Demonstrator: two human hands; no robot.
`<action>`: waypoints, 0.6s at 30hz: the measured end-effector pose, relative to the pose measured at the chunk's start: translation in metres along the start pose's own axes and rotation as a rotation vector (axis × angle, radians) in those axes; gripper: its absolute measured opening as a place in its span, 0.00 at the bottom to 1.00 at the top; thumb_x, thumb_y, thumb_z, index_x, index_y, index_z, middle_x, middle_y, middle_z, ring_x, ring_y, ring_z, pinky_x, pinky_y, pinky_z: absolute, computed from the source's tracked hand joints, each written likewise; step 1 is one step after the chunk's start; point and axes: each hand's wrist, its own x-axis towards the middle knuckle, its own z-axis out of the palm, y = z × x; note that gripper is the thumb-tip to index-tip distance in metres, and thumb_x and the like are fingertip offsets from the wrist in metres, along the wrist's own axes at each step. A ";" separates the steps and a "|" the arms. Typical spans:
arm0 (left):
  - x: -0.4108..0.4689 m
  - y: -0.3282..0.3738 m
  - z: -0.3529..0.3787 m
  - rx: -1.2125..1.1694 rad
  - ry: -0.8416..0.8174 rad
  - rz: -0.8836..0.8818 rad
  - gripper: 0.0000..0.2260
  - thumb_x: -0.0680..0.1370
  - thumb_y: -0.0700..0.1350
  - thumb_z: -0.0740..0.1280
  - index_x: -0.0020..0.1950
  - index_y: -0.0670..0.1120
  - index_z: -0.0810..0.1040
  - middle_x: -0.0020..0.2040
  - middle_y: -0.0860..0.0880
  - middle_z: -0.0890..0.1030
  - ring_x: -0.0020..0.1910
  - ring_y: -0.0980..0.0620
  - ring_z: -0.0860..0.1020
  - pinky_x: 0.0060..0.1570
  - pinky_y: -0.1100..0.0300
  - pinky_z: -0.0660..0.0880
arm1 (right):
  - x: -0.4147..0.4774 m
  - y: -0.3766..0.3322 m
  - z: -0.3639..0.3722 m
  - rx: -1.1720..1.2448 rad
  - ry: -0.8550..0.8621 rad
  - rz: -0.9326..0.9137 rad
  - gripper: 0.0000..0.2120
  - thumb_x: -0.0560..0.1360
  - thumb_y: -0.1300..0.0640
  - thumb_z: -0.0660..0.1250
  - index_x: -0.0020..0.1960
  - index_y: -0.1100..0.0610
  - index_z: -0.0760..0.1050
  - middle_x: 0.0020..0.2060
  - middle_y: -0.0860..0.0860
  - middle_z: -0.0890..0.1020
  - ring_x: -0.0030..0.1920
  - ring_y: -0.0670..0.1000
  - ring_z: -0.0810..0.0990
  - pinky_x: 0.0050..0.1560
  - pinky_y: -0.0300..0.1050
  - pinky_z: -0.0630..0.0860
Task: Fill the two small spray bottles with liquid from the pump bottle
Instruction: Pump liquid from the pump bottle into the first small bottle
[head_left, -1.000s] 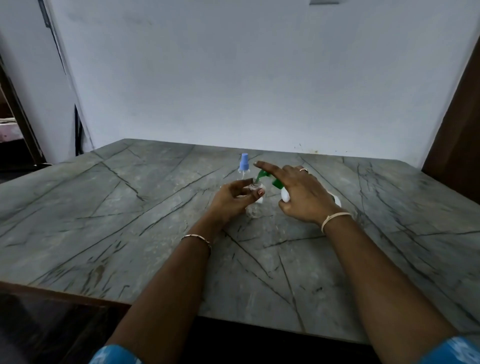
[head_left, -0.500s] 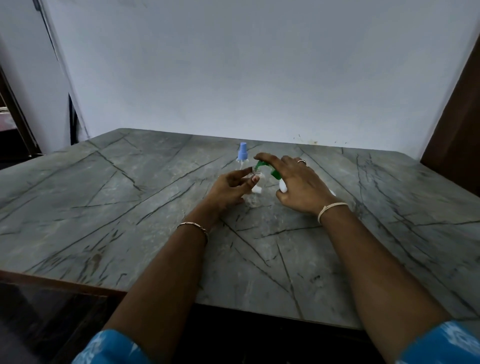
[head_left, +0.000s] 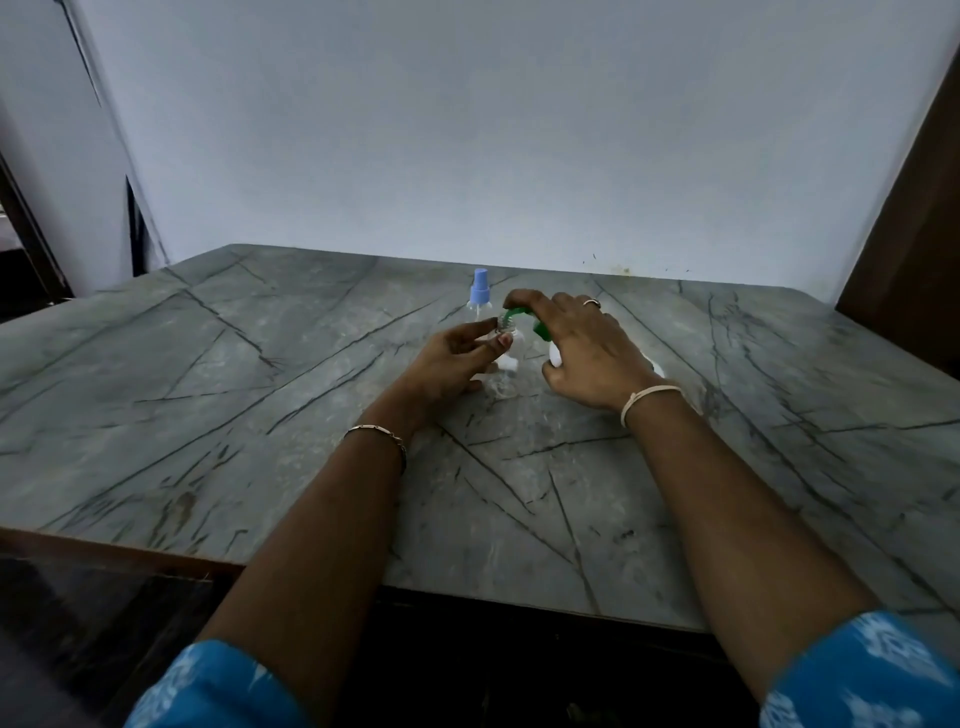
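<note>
On the grey veined stone surface (head_left: 260, 415), the right hand (head_left: 587, 353) grips the white green-topped pump bottle (head_left: 555, 356). The left hand (head_left: 447, 358) pinches the clear uncapped spray bottle (head_left: 505, 384) by its neck, under the spout. A blue-capped spray bottle (head_left: 479, 291) stands just behind.

left grip (head_left: 452, 358) fingertips pinched | right grip (head_left: 587, 348) curled, forefinger arched forward | both forearms outstretched

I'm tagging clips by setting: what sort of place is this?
Probably a plain domestic room, not a workshop: a grey veined stone-look table set against a bare white wall, with a dark wooden panel at the right edge.
</note>
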 end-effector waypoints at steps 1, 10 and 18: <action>0.000 0.000 0.000 0.005 0.000 0.002 0.21 0.78 0.50 0.66 0.70 0.51 0.70 0.59 0.48 0.80 0.56 0.51 0.79 0.50 0.59 0.75 | -0.002 0.001 0.000 -0.015 -0.005 -0.003 0.37 0.69 0.60 0.66 0.72 0.40 0.55 0.48 0.52 0.74 0.51 0.57 0.74 0.51 0.53 0.75; 0.000 0.002 0.000 -0.010 0.005 -0.007 0.19 0.77 0.50 0.67 0.68 0.53 0.72 0.59 0.48 0.81 0.56 0.51 0.79 0.50 0.58 0.74 | -0.001 -0.002 -0.003 0.016 0.020 0.013 0.32 0.68 0.61 0.67 0.67 0.43 0.61 0.50 0.51 0.76 0.54 0.56 0.74 0.53 0.55 0.74; 0.000 0.001 -0.002 0.006 -0.018 -0.021 0.21 0.77 0.51 0.67 0.69 0.53 0.70 0.61 0.49 0.79 0.58 0.51 0.78 0.56 0.54 0.75 | -0.005 0.000 -0.003 -0.025 -0.007 0.003 0.38 0.69 0.61 0.66 0.72 0.40 0.56 0.46 0.51 0.74 0.51 0.56 0.73 0.50 0.53 0.74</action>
